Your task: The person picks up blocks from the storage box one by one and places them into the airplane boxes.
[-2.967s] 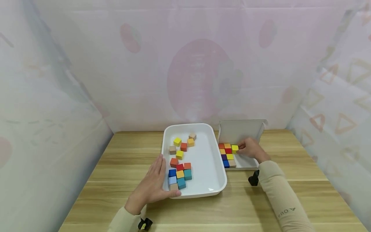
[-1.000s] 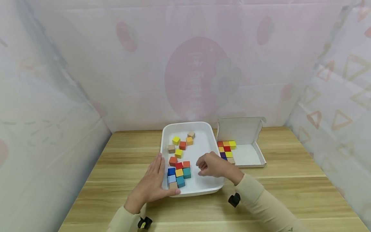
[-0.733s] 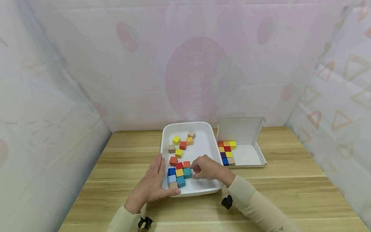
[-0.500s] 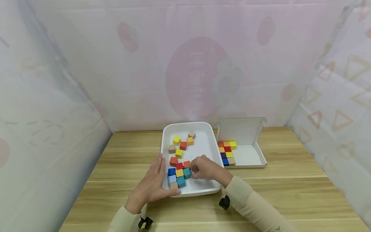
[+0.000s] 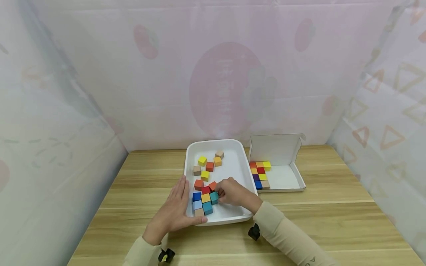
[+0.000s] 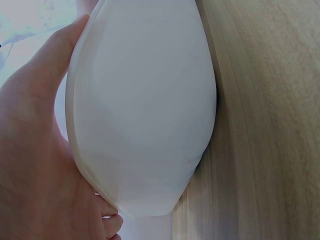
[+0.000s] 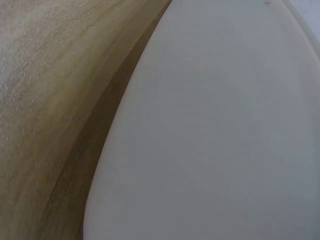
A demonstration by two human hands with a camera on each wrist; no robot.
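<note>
While the left hand (image 5: 174,212) lies flat against the near-left outer wall of the white tray (image 5: 237,168), fingers straight and together, thumb along the near rim, the right hand (image 5: 233,193) reaches into the tray from the right. Its fingers are curled at the orange-red cube (image 5: 213,186), which sits tilted at the right edge of the near cluster. Fingertips are at that cube and just beside the teal cube (image 5: 214,198); I cannot tell whether it is a real pinch, since the hand hides the contact.

Near cluster, packed tight: red cube (image 5: 205,190), blue cube (image 5: 197,196), yellow-orange cube (image 5: 205,198), pale blue cube (image 5: 198,205), second teal cube (image 5: 208,208), tan cube (image 5: 199,212). Another orange cube (image 5: 199,184) sits just beyond them. These crowd the left and near sides of the orange-red cube; its right side is taken up by the hand.

Far half of the tray: loose yellow, orange and tan cubes, apart from the cluster.

Right of the tray, just beside it: open white cardboard box (image 5: 284,179), lid upright, with a block of coloured cubes packed in its left part.

The left wrist view shows the palm (image 6: 35,165) against the tray's wall (image 6: 142,115) on the wooden table (image 6: 270,125). The right wrist view shows only tray wall (image 7: 225,130) and table; no fingers visible.
</note>
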